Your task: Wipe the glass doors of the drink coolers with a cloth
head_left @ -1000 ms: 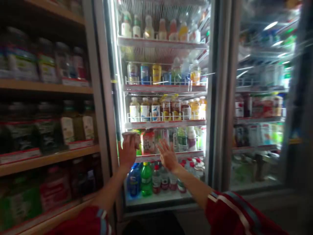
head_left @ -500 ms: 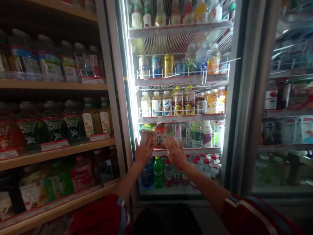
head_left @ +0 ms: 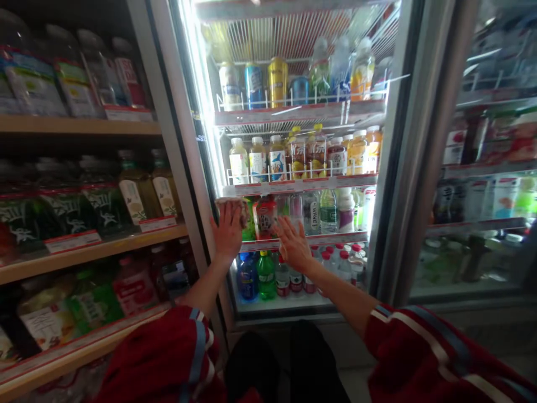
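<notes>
A pale brownish cloth (head_left: 242,211) is pressed against the lit glass door (head_left: 289,307) of a drinks fridge, near the door's left edge. My left hand (head_left: 227,238) lies over this cloth and holds it to the glass, fingers spread upward. To the right, my right hand (head_left: 296,246) rests against the same pane, or very close to it, with fingers stretched and nothing in them. Behind the glass between the two hands stands a red package (head_left: 264,217). Part of the cloth is hidden under my left fingers.
Wooden shelves (head_left: 84,257) with several bottles stand at the left. A metal door frame (head_left: 413,145) and another glass-fronted fridge section are at the right. Inside the lit fridge are shelves of bottles and cans. My legs (head_left: 316,364) are close below the door.
My left hand has slid the cloth left across the glass toward the door's edge. My right hand stays near the same bottles. The whole view has tilted down slightly.
</notes>
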`<state>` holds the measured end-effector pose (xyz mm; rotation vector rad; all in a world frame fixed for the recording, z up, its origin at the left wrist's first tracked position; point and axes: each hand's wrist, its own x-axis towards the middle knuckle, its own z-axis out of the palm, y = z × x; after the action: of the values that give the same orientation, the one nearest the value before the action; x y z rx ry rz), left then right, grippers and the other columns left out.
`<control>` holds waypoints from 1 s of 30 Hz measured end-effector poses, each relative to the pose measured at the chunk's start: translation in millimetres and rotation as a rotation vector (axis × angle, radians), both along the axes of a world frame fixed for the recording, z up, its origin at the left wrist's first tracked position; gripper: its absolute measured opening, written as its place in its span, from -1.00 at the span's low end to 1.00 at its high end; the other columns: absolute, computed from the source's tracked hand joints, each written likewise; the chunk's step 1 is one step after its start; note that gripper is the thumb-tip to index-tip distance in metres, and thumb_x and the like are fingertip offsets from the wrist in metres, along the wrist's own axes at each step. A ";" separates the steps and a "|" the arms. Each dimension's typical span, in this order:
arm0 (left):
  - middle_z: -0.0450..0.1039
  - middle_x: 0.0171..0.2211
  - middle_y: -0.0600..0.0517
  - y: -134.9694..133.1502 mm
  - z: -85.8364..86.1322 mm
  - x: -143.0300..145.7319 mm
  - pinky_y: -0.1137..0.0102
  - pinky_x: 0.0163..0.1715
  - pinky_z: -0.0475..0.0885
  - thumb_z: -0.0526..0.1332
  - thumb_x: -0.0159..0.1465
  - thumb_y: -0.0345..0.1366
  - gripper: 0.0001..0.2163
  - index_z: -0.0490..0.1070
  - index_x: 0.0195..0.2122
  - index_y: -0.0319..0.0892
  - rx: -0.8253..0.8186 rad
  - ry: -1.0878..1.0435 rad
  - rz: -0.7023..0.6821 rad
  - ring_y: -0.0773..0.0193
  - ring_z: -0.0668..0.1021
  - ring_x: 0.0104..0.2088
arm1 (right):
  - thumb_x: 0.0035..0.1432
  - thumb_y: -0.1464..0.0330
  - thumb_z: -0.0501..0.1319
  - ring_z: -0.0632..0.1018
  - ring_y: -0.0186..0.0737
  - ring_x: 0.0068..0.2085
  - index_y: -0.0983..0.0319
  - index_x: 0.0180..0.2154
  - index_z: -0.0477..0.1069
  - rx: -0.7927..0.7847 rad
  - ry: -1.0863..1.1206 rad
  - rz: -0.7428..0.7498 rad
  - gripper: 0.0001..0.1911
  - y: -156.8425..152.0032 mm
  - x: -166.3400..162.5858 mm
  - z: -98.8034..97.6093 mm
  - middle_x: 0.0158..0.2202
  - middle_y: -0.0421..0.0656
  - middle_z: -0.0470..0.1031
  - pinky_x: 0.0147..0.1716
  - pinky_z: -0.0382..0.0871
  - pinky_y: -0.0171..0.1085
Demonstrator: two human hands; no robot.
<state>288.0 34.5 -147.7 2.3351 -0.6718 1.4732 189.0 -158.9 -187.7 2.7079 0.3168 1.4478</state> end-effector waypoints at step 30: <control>-0.04 0.29 -0.22 8.3 -19.8 -4.6 -0.17 0.20 -0.16 0.00 0.30 -0.36 -0.57 0.19 0.20 -0.18 0.046 0.011 0.014 -0.01 0.04 0.31 | 0.05 0.53 0.06 -0.01 -0.05 0.33 0.27 0.21 0.15 -0.009 0.027 0.047 -0.36 11.6 0.4 4.4 0.31 0.01 0.02 0.25 -0.27 0.14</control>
<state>283.4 42.9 -167.5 2.3854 -0.6949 1.4653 189.4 -147.4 -183.3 2.7328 0.3896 1.4188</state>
